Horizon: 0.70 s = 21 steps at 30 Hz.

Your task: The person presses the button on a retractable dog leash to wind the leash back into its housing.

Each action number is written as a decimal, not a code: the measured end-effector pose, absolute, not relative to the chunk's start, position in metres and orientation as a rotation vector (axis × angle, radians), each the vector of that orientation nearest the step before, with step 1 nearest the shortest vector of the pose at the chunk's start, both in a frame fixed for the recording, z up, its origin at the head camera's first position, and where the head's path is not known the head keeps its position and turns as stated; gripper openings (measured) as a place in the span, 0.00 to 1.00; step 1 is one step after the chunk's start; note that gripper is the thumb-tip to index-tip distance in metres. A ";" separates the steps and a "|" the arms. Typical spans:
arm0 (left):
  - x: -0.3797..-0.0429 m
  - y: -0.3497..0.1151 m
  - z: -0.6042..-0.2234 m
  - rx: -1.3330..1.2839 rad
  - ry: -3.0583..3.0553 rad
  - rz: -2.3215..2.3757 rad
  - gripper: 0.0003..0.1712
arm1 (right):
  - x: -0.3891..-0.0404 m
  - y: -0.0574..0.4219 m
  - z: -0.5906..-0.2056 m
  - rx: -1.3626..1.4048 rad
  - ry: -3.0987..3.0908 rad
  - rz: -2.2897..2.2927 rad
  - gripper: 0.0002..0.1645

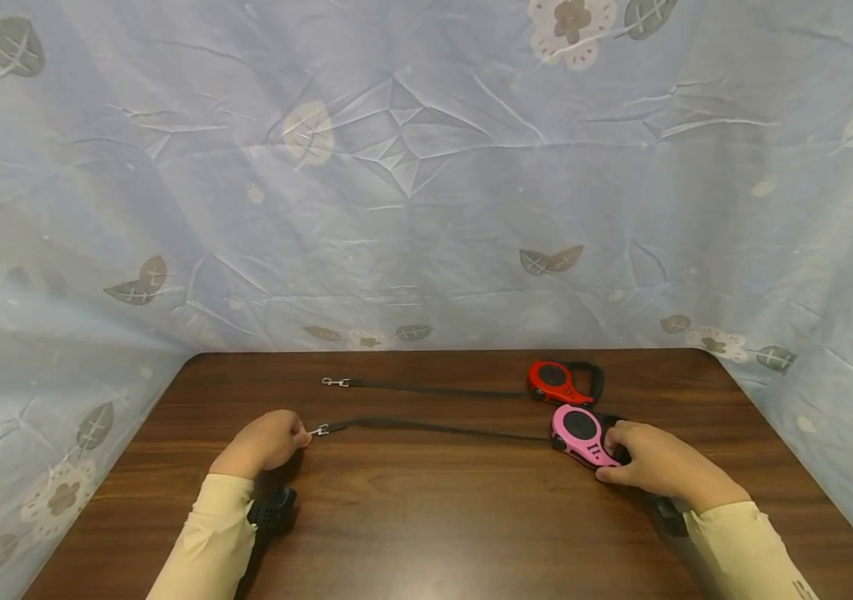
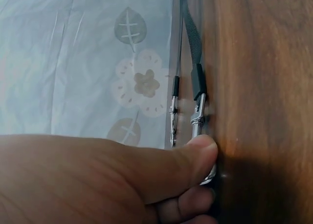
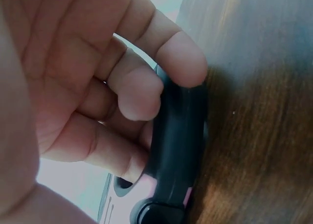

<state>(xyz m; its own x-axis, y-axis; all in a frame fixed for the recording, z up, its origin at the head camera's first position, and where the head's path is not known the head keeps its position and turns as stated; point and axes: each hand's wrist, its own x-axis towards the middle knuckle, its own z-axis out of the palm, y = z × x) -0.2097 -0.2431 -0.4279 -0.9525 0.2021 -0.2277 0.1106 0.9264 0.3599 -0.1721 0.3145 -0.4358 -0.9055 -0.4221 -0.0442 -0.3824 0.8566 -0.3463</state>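
Note:
A pink retractable dog leash (image 1: 581,426) lies on the table at the right, its black strap (image 1: 426,426) drawn out leftward. My left hand (image 1: 265,442) pinches the metal snap hook (image 2: 198,117) at the strap's end between thumb and fingers. Part of the hook is hidden by the thumb. My right hand (image 1: 655,465) holds the leash's black handle (image 3: 178,131), with fingers curled at it and the thumb by the lower edge in the head view. Just behind lies a red retractable leash (image 1: 551,376), its strap also stretched left, ending in a snap hook (image 1: 336,382).
The brown wooden table (image 1: 411,508) reaches back to a pale patterned curtain (image 1: 411,250), which also hangs along both sides. The red leash's strap runs roughly alongside the pink one's, nearer the table's back edge.

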 end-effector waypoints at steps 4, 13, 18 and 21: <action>-0.209 -0.244 -0.426 0.251 2.824 0.530 0.12 | -0.172 0.316 -0.435 -0.625 2.904 -0.529 0.20; -0.213 -0.248 -0.420 0.267 3.007 0.627 0.10 | -0.170 0.315 -0.435 -0.606 2.919 -0.507 0.19; -0.215 -0.245 -0.417 0.190 3.134 0.766 0.08 | -0.169 0.312 -0.435 -0.564 2.930 -0.486 0.19; -0.214 -0.243 -0.416 0.144 3.196 0.836 0.08 | -0.168 0.311 -0.435 -0.552 2.932 -0.481 0.18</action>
<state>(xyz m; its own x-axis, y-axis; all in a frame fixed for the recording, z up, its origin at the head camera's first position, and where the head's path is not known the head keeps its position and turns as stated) -0.2143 -0.2428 -0.4158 -0.9827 0.0420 0.1804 0.1250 0.8691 0.4785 -0.1681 0.3109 -0.4345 -0.9264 -0.3720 -0.0576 -0.3341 0.8831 -0.3295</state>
